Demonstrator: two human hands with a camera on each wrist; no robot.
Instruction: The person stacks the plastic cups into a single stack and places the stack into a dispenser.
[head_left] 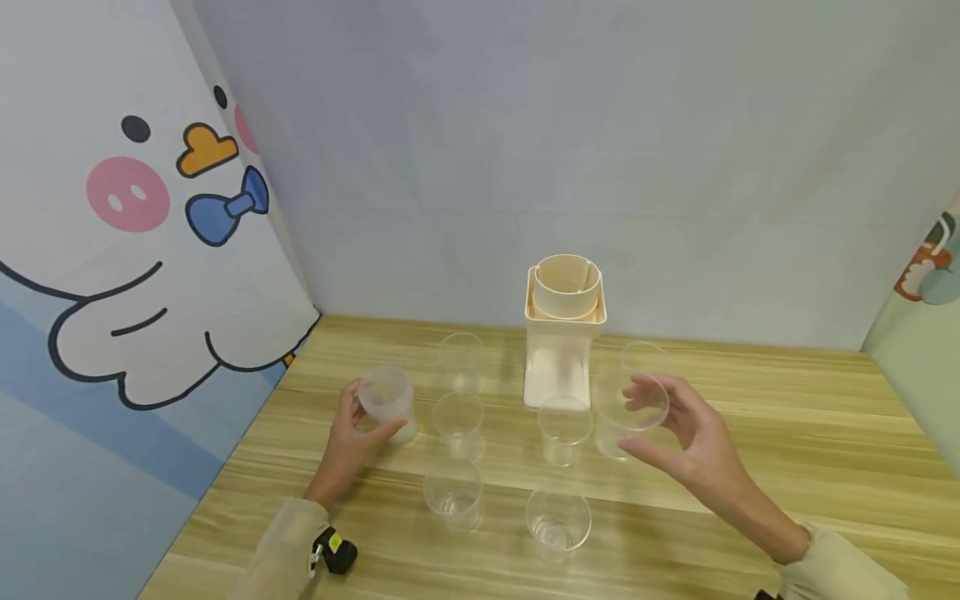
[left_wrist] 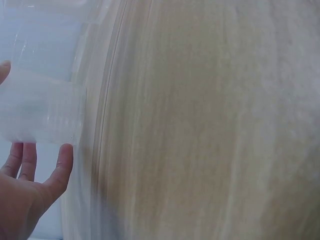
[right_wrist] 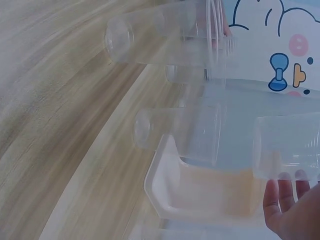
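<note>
My left hand (head_left: 356,437) grips a stack of nested clear plastic cups (head_left: 388,404), thumb on the near side and fingers behind. In the left wrist view its fingertips press on the cup wall near the base. My right hand (head_left: 693,437) holds a single clear plastic cup (head_left: 611,437) by its side, thumb in front. The right wrist view shows that cup (right_wrist: 285,137) raised higher than the others. Between the hands, upright cups stand apart: a left row with a near cup (head_left: 453,492), and to its right a middle cup (head_left: 565,433) and a near cup (head_left: 558,525).
A cream plastic stand with a round top ring (head_left: 566,292) is at the back of the wooden table (head_left: 787,450), by the grey backdrop (head_left: 562,125). Another clear cup (head_left: 645,354) stands behind my right hand. A cartoon-printed cloth (head_left: 112,275) hangs at the left edge.
</note>
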